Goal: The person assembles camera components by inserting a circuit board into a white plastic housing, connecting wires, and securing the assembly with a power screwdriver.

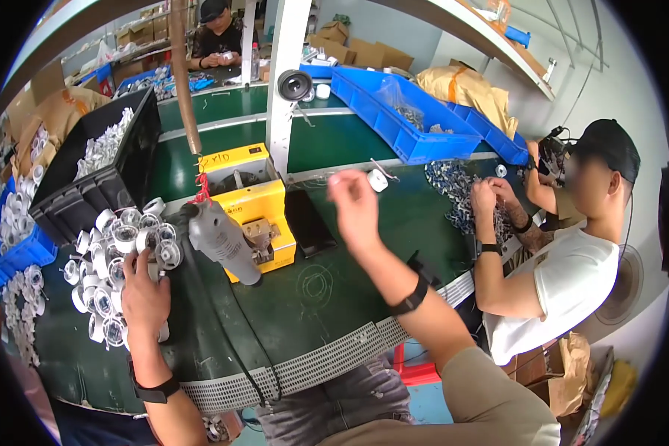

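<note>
My left hand (146,293) reaches into a pile of white round plastic parts with clear centres (100,279) at the left of the bench. Its fingers are stretched over the pieces, and the tips are partly hidden among them. Over the middle of the bench my right hand (355,212) is raised, slightly blurred, with loosely bent fingers and nothing visible in them. Just beyond it lies a single white round part (377,180) with a thin wire, apart from the fingers. Between my hands stand a yellow bench machine (256,204) and a grey bottle (223,241) leaning before it.
A dark flat phone-like slab (310,223) lies right of the machine. A black crate (89,182) of white parts stands far left; blue trays (401,123) stand behind. A co-worker (565,260) handles small parts at right; another person (217,41) sits across. Dark cables (230,334) cross the front edge.
</note>
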The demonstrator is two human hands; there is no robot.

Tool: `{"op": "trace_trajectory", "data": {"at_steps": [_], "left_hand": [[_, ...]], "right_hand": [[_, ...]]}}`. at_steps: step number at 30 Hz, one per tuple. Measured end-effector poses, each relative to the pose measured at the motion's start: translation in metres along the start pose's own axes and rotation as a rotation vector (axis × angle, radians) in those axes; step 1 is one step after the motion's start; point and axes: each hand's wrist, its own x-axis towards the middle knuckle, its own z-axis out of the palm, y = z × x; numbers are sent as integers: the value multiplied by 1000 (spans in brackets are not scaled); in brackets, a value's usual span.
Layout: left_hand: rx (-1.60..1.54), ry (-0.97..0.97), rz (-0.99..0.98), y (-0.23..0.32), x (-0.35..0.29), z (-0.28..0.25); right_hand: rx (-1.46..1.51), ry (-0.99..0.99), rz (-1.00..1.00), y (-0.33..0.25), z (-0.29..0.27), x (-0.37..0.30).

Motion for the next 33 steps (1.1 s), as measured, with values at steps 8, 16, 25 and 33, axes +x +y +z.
{"op": "trace_trajectory", "data": {"at_steps": [8,16,25,33], "left_hand": [[-57,69,10,-2,-7,-24],[-600,-720,160,-5,-16,-61],[-1192,-478,438,98,-52,21],[-909,-372,560,93,-46,27]], "right_hand": [[-1214,-108,185,96,-101,83],[-587,-105,-405,5,-59,3],[-36,-497,-573,-66,-1,-90],[296,-791,-86,-54,-8,-99]]}}
